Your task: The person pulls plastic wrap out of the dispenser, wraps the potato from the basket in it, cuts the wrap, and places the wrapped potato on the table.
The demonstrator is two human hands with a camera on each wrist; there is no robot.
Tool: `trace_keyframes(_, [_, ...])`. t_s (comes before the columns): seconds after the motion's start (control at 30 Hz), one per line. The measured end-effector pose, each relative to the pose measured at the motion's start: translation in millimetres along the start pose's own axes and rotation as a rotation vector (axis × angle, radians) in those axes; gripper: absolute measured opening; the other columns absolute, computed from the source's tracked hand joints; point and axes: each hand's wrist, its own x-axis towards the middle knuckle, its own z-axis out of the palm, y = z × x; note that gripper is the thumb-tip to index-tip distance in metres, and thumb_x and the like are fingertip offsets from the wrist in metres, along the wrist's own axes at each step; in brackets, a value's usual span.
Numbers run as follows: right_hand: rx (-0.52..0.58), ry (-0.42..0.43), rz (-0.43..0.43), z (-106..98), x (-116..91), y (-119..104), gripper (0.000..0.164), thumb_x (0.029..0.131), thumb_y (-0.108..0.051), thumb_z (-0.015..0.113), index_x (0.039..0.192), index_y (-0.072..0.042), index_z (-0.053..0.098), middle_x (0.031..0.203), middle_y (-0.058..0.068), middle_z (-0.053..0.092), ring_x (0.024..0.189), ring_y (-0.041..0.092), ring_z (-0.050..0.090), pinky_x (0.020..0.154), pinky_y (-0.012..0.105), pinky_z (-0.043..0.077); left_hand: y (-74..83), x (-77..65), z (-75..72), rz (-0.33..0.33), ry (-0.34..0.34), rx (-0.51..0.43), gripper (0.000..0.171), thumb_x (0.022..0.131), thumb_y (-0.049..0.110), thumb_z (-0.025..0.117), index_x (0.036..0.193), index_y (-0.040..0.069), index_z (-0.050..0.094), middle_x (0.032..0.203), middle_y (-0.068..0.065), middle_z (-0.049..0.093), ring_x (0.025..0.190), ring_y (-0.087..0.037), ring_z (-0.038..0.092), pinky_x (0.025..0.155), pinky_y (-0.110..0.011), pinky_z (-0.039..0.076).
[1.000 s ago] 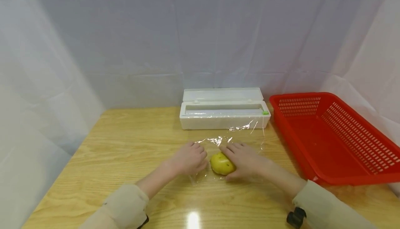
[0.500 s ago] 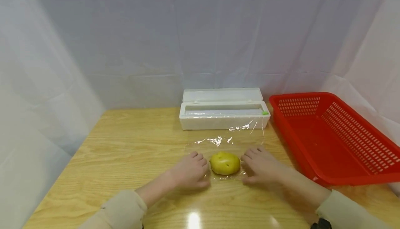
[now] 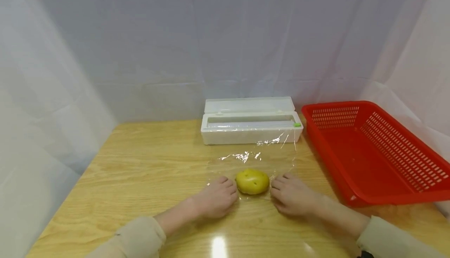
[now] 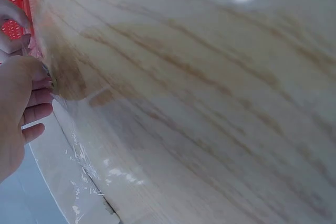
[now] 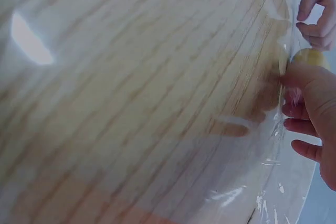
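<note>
no text, label, brand, number or sign can be read in any view, neither on the white box (image 3: 225, 137) at the frame's centre nor on the red basket (image 3: 328, 160) at right.

Clear film (image 3: 243, 157), its near edge seemingly indistinct.

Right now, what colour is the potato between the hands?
Yellow; the potato shows best in the head view.
</note>
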Motion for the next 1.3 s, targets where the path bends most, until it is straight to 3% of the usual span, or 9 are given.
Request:
trace_keyframes(0.17, [-0.008, 0.022, -0.014, 0, 0, 0, 0.013, 0.076, -0.020, 0.067, 0.082, -0.010, 0.061, 0.081, 0.001, 0.056, 0.080, 0.018, 0.053, 0.068, 0.033, 0.043, -0.9, -0.4, -1.9, 0.001, 0.018, 0.004, 0.023, 0.091, 0.027, 0.049, 0.102, 0.013, 0.063, 0.099, 0.000, 0.062, 0.096, -0.016, 0.053, 0.089, -0.032, 0.040])
trace_keyframes(0.57, [0.063, -0.051, 0.139, -9, -1, 7, 0.012, 0.081, -0.020, 0.062, 0.087, -0.010, 0.061, 0.090, 0.004, 0.061, 0.089, 0.022, 0.056, 0.083, 0.043, 0.044, -5.9, 0.1, -7.5, -0.057, 0.041, -0.051, 0.024, 0.092, 0.027, 0.050, 0.103, 0.011, 0.065, 0.099, -0.003, 0.064, 0.094, -0.018, 0.056, 0.090, -0.035, 0.042])
trace_keyframes(0.73, [0.052, -0.023, 0.142, -10, 0, 11, 0.010, 0.080, -0.020, 0.063, 0.083, -0.011, 0.061, 0.085, 0.002, 0.059, 0.083, 0.020, 0.055, 0.077, 0.039, 0.044, -7.5, 0.3, -11.5, -0.120, -0.001, -0.094, 0.030, 0.095, 0.029, 0.046, 0.108, 0.008, 0.063, 0.100, -0.004, 0.063, 0.096, -0.020, 0.055, 0.093, -0.036, 0.040])
trace_keyframes(1.07, [0.069, -0.041, 0.186, -9, 0, 11, 0.008, 0.079, -0.018, 0.063, 0.077, -0.011, 0.058, 0.079, 0.001, 0.055, 0.078, 0.020, 0.053, 0.070, 0.038, 0.043, -11.0, -0.3, -10.3, -0.161, 0.071, -0.119, 0.021, 0.092, 0.027, 0.052, 0.097, 0.010, 0.063, 0.091, -0.002, 0.062, 0.088, -0.017, 0.054, 0.086, -0.034, 0.043])
trace_keyframes(1.17, [0.072, -0.067, 0.199, -10, 0, 11, 0.011, 0.080, -0.021, 0.062, 0.077, -0.013, 0.057, 0.080, 0.000, 0.056, 0.079, 0.019, 0.053, 0.071, 0.038, 0.042, -10.6, -1.1, -11.2, -0.171, 0.053, -0.132, 0.021, 0.093, 0.026, 0.050, 0.097, 0.010, 0.063, 0.090, -0.002, 0.061, 0.087, -0.017, 0.053, 0.086, -0.034, 0.043])
trace_keyframes(1.3, [0.094, -0.097, 0.239, -15, 5, 12, 0.025, 0.082, -0.036, 0.061, 0.088, -0.012, 0.062, 0.090, 0.002, 0.060, 0.089, 0.021, 0.054, 0.081, 0.044, 0.043, -10.2, -1.0, -11.1, -0.183, 0.039, -0.144, 0.021, 0.093, 0.026, 0.050, 0.097, 0.010, 0.063, 0.089, -0.002, 0.061, 0.086, -0.017, 0.053, 0.085, -0.034, 0.043])
